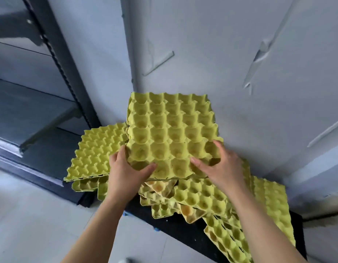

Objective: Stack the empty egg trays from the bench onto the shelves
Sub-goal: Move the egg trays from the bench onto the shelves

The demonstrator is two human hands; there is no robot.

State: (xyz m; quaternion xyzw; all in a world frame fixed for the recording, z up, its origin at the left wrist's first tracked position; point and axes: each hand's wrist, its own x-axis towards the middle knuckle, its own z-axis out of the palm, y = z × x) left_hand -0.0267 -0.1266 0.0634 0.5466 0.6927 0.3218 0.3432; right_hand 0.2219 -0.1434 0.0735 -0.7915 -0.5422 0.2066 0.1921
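Trays fill the black bench [175, 224] in loose yellow-green heaps, and one tray [172, 133] is raised above them, cups up, held by its near edge in both hands. It runs away from the person toward the pale wall [221, 54], its long axis pointing forward and slightly left, so its whole weight hangs out beyond the grip. The left hand [126, 171] pinches the near left corner, thumb lying across the cups on top and fingers curled underneath. The right hand [219, 168] clamps the near right corner, thumb over a cup and fingers spread along the side edge. Both grips are narrow, closed on the thin moulded rim. Just left of the held tray lies an upturned tray [96, 152], bumps up, on its own small heap; below and to the right sits the main pile [211, 198], skewed and sliding. The shelves [31, 103] stand to the left, dark-framed, well apart from the tray, so the left hand is nearer them and I judge the carry must swing leftward.
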